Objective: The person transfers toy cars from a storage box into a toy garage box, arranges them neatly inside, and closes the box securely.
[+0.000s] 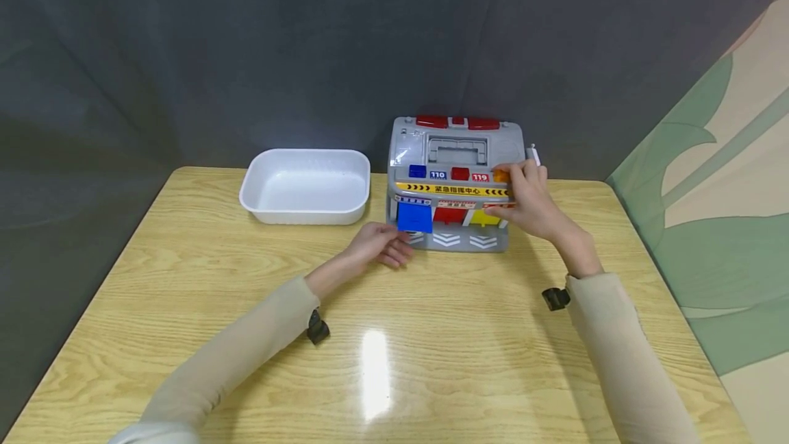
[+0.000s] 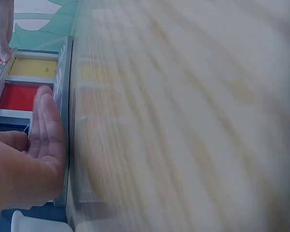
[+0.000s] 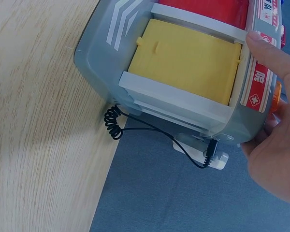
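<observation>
A grey toy emergency station [image 1: 409,146] stands at the back of the table, with a blue door [image 1: 415,218], a red door [image 1: 450,215] and a yellow door [image 3: 183,60] along its front. The blue door is swung outward from the station, while the red and yellow ones lie flat in their frames. My left hand [image 1: 379,247] is at the blue door's lower edge, its fingers extended in front of the station. With thumb on the front face and fingers over the top by the orange light [image 1: 501,175], my right hand [image 1: 533,205] grips the station's upper right corner.
Left of the station is a white plastic basin [image 1: 305,187]. A black coiled cord [image 3: 113,123] hangs by the station's right side, beside a white piece [image 3: 198,152]. Behind the table hangs a dark curtain [image 1: 277,53]; a patterned wall [image 1: 727,211] borders the right.
</observation>
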`<state>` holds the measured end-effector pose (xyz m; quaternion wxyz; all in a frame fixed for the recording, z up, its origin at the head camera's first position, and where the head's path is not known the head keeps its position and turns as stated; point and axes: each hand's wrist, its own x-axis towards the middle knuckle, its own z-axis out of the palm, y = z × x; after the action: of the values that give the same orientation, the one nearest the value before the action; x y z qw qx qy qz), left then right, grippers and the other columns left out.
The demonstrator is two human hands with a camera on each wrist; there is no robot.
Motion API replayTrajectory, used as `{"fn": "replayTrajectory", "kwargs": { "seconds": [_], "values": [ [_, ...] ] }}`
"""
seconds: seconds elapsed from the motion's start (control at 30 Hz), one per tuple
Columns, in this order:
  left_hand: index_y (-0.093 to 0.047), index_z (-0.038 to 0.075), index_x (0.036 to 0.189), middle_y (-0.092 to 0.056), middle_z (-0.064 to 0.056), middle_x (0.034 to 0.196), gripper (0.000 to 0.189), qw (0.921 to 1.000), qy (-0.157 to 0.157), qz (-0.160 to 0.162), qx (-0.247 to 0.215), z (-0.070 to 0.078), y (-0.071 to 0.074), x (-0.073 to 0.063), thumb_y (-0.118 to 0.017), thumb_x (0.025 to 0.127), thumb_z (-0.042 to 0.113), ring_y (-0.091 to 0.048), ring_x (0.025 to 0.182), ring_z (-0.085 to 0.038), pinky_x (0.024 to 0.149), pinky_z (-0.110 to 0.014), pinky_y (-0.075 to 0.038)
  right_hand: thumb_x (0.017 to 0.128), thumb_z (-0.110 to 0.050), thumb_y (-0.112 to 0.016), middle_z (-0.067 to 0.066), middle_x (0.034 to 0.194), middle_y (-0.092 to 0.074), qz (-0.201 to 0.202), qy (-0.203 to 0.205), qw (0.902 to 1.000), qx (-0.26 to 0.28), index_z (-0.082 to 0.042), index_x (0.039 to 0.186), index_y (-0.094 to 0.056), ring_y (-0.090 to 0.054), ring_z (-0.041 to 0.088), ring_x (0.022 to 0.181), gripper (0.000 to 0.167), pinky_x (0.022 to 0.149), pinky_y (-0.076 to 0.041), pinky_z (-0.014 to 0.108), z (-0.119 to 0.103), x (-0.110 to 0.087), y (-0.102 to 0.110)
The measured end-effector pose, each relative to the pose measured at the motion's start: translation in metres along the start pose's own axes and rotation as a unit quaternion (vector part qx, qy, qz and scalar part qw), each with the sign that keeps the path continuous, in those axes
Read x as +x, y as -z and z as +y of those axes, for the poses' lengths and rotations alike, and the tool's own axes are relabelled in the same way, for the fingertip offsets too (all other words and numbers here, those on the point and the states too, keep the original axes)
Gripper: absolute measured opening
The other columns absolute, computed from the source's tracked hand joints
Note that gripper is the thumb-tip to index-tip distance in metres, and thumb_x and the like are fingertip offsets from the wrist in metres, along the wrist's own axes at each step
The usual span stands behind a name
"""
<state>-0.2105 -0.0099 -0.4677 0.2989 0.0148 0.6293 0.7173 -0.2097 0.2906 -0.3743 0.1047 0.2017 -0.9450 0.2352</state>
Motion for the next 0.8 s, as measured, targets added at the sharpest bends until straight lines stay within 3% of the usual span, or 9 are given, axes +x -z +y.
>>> {"fn": "replayTrajectory", "kwargs": {
  "seconds": [0.2,0.3,0.5,0.8],
  "values": [
    [-0.059,-0.013,0.116,-0.068,-0.024,0.102,0.028,0.9968,-0.059,-0.003,0.053,-0.001,0.007,-0.004,-0.045,0.102,0.007,-0.066,0.067,-0.017,0.057,-0.028,-0.057,0.073,-0.009,-0.085,0.025,0.110,-0.033,-0.002,-0.001,1.0000,0.003,0.010,0.128,-0.040,-0.023,0.040,0.102,0.074,0.073,-0.022,0.043,-0.002,0.000,0.000],
    [-0.057,-0.011,0.119,-0.068,-0.023,0.105,0.026,0.9950,-0.073,0.002,0.068,-0.001,0.009,-0.003,-0.047,0.100,0.004,-0.065,0.071,-0.016,0.057,-0.026,-0.056,0.073,-0.009,-0.085,0.025,0.110,-0.033,0.001,0.005,1.0000,0.003,0.011,0.128,-0.040,-0.023,0.041,0.101,0.074,0.073,-0.021,0.044,-0.002,0.000,0.000],
    [-0.054,-0.001,0.130,-0.068,-0.019,0.106,0.032,0.9944,-0.058,0.011,0.087,0.005,0.012,0.000,-0.049,0.099,0.005,-0.066,0.076,-0.019,0.062,-0.027,-0.056,0.073,-0.009,-0.085,0.025,0.111,-0.032,-0.002,0.002,1.0000,0.003,0.010,0.128,-0.039,-0.022,0.041,0.103,0.074,0.074,-0.023,0.044,0.000,-0.001,0.000],
    [-0.048,0.001,0.135,-0.066,-0.021,0.112,0.036,0.9957,-0.023,-0.019,0.087,0.014,0.016,0.000,-0.047,0.100,0.007,-0.066,0.080,-0.023,0.066,-0.031,-0.056,0.074,-0.010,-0.084,0.025,0.112,-0.032,-0.009,-0.006,0.9999,0.000,0.010,0.130,-0.038,-0.022,0.040,0.104,0.074,0.075,-0.024,0.044,0.001,0.001,0.000]
  ]
}}
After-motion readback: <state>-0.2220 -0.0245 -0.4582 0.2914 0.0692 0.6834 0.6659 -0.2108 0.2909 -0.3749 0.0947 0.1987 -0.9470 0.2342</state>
